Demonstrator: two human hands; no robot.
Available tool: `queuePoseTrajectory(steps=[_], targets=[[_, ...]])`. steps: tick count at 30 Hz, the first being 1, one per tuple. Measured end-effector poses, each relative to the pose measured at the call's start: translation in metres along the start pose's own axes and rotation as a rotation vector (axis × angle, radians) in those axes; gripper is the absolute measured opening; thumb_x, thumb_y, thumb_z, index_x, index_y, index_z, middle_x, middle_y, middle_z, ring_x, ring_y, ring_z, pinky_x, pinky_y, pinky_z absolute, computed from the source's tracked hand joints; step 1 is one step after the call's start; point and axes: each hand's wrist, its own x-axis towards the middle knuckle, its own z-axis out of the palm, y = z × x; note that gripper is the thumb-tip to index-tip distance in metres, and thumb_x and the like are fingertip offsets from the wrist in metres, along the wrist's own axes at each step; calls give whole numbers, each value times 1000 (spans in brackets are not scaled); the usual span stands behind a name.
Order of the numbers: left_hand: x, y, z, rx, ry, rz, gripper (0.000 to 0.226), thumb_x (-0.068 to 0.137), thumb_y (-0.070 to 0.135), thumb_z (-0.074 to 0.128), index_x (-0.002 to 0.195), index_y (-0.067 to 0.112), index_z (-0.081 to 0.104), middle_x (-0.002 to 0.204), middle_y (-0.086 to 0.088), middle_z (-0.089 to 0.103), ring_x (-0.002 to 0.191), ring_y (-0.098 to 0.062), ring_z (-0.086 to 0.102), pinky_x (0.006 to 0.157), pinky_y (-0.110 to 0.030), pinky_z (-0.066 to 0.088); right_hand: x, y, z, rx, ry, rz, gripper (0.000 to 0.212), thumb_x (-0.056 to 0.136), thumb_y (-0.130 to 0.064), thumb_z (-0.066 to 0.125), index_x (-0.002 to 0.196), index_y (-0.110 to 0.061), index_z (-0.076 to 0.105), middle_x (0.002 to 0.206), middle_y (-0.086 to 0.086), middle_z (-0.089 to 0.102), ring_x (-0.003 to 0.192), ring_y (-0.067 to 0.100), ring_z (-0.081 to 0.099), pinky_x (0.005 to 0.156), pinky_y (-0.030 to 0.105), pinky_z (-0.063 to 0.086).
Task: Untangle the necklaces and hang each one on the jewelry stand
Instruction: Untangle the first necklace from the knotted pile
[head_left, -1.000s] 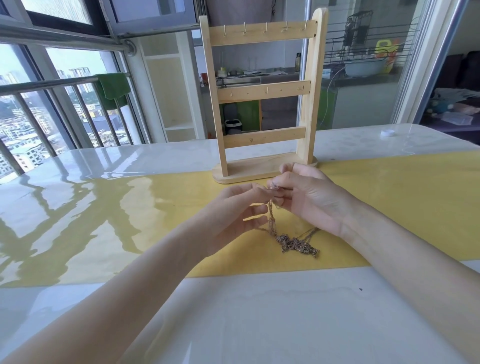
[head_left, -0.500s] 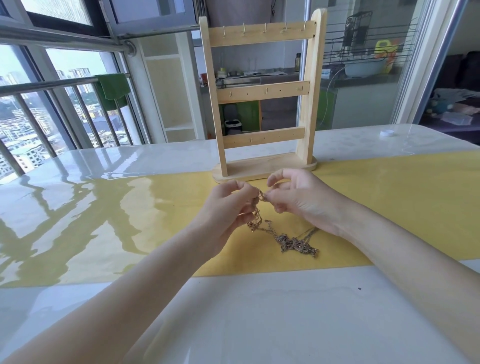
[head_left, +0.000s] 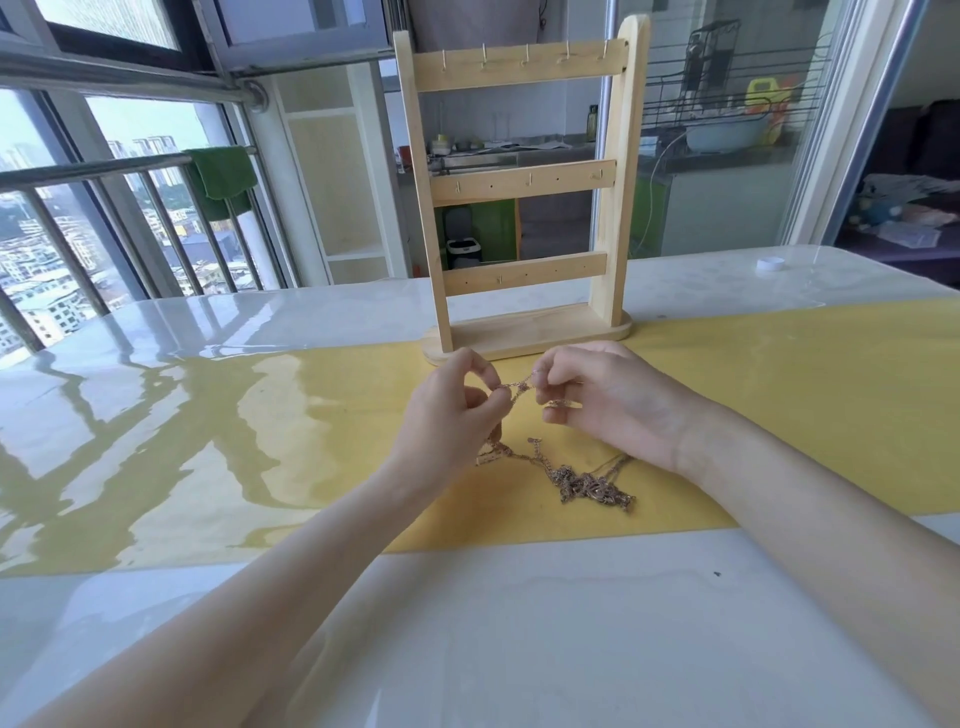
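a: position of the necklaces?
b: thin metal chains, knotted in a clump on the glossy yellow table runner, just in front of the wooden jewelry stand.
a: hands?
b: left hand and right hand close together before the stand base, each pinching a raised strand stretched between them.

I see a green towel draped on the balcony railing. A small white cap sits on the glossy table.
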Motion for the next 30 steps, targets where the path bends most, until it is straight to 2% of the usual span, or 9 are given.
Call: queuePoseTrajectory(steps=[5, 8, 11, 18, 22, 24, 27, 30], targets=[[2, -1, -3, -227, -61, -182, 18, 92, 19, 61, 77, 14, 52, 43, 10, 50, 39, -5, 38, 41, -13, 30, -1, 2, -4, 13, -49, -12, 13, 87, -1, 59, 76, -7, 60, 77, 6, 63, 70, 12, 58, 61, 20, 47], [0, 0, -2, -316, -113, -225, 16, 92, 18, 62, 78, 12, 55, 54, 6, 55, 51, -8, 44, 49, -15, 39, 0, 5, -5, -27, -18, -21, 20, 82, 0, 65, 71, -11, 54, 70, 5, 60, 64, 12, 57, 58, 19, 48], [-1, 3, -1, -372, -118, -221, 14, 90, 17, 63, 79, 11, 58, 64, 3, 56, 58, -8, 48, 56, -16, 44, 1, 5, -6, 10, -18, -26, 27, 83, 4, 63, 67, -12, 49, 63, 4, 55, 60, 13, 53, 54, 19, 47], [-1, 4, 2, -77, -90, 54, 16, 90, 18, 63, 75, 16, 57, 54, 8, 58, 50, -8, 50, 60, -27, 45, 0, 3, -8, 154, -81, 3, 26, 86, 5, 55, 71, -14, 45, 60, 3, 50, 55, 12, 43, 47, 18, 38], [1, 0, 1, -26, -88, 40, 17, 88, 16, 65, 73, 16, 58, 54, 10, 59, 53, -11, 53, 67, -37, 50, -1, 3, -8, 159, -87, -20, 23, 77, -2, 62, 70, -14, 43, 58, -1, 47, 52, 10, 40, 48, 18, 31], [2, -2, -1, -37, -78, 18, 18, 88, 13, 65, 71, 15, 57, 58, 10, 60, 54, -10, 54, 67, -34, 50, -1, 2, -9, 174, -75, -29, 22, 75, -4, 63, 70, -14, 44, 58, -2, 44, 52, 9, 39, 47, 18, 31], [3, -2, -3, -197, -75, -105, 17, 88, 9, 64, 73, 10, 57, 68, 3, 60, 59, -7, 60, 67, -22, 53, 0, 0, -12, 190, -28, -39, 22, 84, 2, 56, 73, -14, 45, 56, -2, 44, 51, 9, 38, 45, 17, 31], [4, 0, -6, -490, -102, -257, 14, 91, 7, 60, 77, 9, 57, 69, -2, 58, 65, -9, 62, 69, -21, 55, 0, 0, -12, 169, -28, -35, 20, 88, 3, 52, 76, -12, 47, 53, -3, 42, 49, 9, 35, 44, 17, 28]])
